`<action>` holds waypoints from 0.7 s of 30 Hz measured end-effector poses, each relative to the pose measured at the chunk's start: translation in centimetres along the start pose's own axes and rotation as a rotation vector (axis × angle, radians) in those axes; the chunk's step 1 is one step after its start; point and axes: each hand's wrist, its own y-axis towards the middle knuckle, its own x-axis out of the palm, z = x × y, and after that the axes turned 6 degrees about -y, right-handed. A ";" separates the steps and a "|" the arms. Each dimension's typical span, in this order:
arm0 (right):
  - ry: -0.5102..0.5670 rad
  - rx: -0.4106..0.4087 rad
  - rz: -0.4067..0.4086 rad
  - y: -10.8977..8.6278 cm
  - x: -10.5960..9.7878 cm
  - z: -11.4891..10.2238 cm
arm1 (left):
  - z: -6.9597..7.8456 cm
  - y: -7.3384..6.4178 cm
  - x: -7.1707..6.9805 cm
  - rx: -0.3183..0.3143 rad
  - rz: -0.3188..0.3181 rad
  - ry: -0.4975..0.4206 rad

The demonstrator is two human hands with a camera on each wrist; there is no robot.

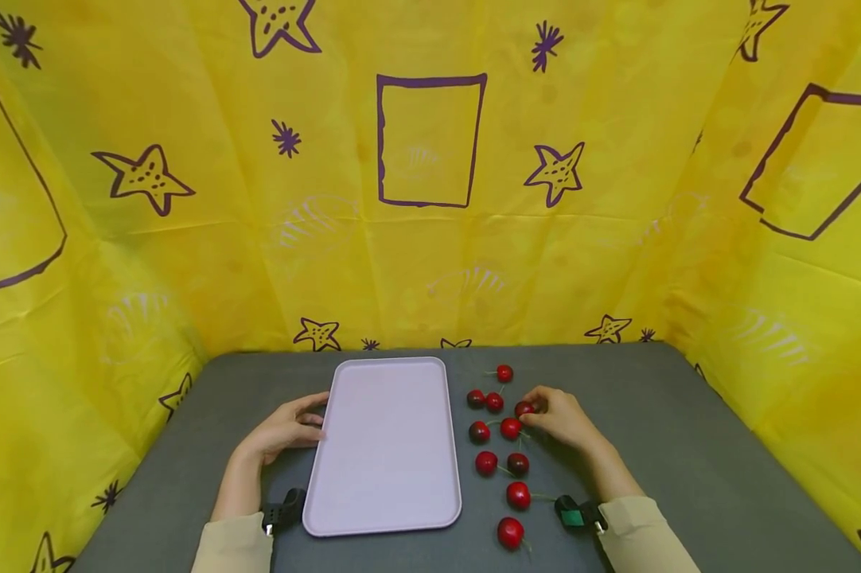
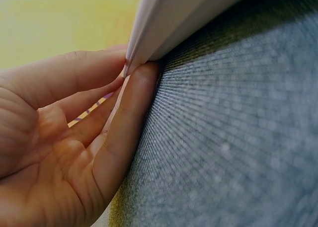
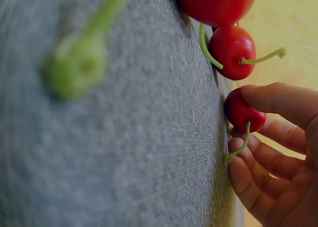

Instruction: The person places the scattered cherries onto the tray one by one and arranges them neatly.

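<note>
A pale lilac rectangular tray (image 1: 387, 446) with a low rim lies on the dark grey table. My left hand (image 1: 287, 428) is at its left side, with fingertips and thumb touching the outer rim. Up close, the left wrist view shows the tray's side wall (image 2: 159, 23) meeting the thumb tip and one finger low by the cloth. To the tray's right, my right hand (image 1: 555, 415) pinches a dark red cherry (image 3: 242, 110) between thumb and fingers, its green stem curving out. Right beside that cherry is another red cherry (image 1: 511, 429).
Several more cherries with green stems lie scattered right of the tray, from a far cherry (image 1: 504, 373) to a near cherry (image 1: 511, 533). Yellow cloth walls (image 1: 430, 270) with starfish drawings enclose the table's back and sides.
</note>
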 end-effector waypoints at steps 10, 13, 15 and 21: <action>0.055 0.021 -0.007 0.5 -1.0 -0.5 | 0.2 -0.2 0.1 -0.006 0.007 0.006; 0.106 0.033 -0.018 0.8 -1.4 -1.1 | 0.2 -0.2 0.1 -0.004 0.009 0.005; 0.131 0.032 -0.027 1.1 -1.6 -1.6 | 0.2 -0.2 0.1 -0.002 0.007 0.002; 0.157 -0.007 -0.037 2.0 -2.0 -3.5 | 0.0 -0.1 0.0 0.003 -0.003 -0.007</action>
